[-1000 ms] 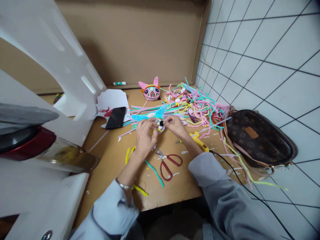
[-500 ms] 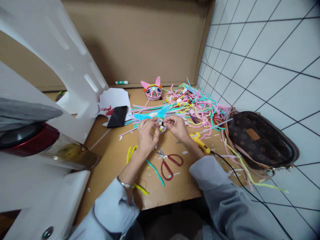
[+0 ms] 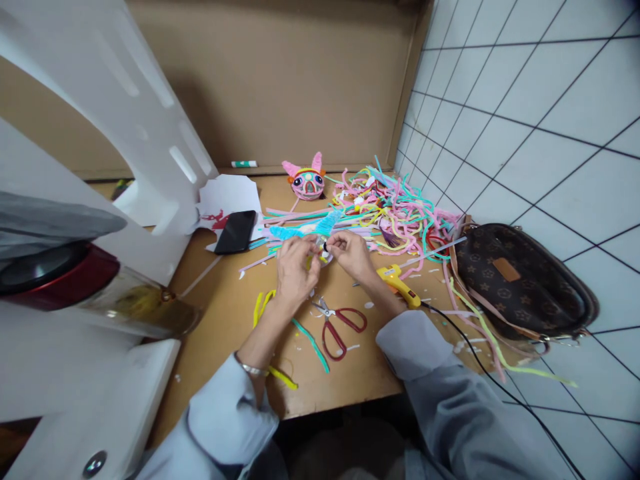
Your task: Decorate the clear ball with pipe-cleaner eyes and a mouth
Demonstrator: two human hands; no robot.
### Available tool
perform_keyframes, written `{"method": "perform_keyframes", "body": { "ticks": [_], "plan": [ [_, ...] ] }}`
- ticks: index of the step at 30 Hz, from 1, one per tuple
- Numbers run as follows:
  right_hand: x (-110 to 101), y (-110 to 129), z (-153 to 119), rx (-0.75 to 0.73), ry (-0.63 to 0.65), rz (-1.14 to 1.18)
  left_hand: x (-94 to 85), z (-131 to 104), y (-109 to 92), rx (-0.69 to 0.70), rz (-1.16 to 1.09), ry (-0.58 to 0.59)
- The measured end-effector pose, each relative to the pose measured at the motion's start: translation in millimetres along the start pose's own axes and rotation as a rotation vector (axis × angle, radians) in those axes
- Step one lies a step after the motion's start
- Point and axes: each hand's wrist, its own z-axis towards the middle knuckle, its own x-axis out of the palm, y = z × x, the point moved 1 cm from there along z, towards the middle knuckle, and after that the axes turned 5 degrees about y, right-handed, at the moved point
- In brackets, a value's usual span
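Note:
My left hand (image 3: pixel 296 268) is closed around a small pipe-cleaner animal head with two blue ears (image 3: pixel 328 223), keeping it upright above the table. Most of its face is hidden by my fingers. My right hand (image 3: pixel 353 255) pinches a small black piece (image 3: pixel 325 247) against the front of that head; its exact shape is too small to tell. Red-handled scissors (image 3: pixel 327 313) lie opened just below my hands. Beside my right forearm rests a yellow hot glue gun (image 3: pixel 400 285). A finished-looking pink pipe-cleaner head (image 3: pixel 307 184) stands farther back.
Tangled pipe cleaners (image 3: pixel 400 207) are heaped at the back right. A brown handbag (image 3: pixel 525 280) sits by the tiled wall, with the glue gun's black cord (image 3: pixel 480 360) running past it. A phone (image 3: pixel 236 232) lies on white paper at left, near a red-lidded clear container (image 3: pixel 140 307).
My right forearm has shifted very slightly left. Both hands keep their hold at the blue-eared head; nothing else has visibly changed.

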Motion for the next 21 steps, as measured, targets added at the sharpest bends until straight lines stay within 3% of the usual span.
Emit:
{"method": "perform_keyframes", "body": {
  "ticks": [5,10,21],
  "plan": [
    [-5.4,-2.4,-0.6,0.045,-0.053,0.112,0.0,-0.1,-0.6,-0.005,0.005,0.008],
    [-15.3,-4.9,-0.2,0.016,-0.178,0.023,0.7,0.4,-1.6,-0.008,0.002,0.009],
    [-6.1,-14.4,-3.1,-0.041,-0.091,-0.119,3.1,-2.0,1.5,0.039,0.026,0.03]
  ]
}}
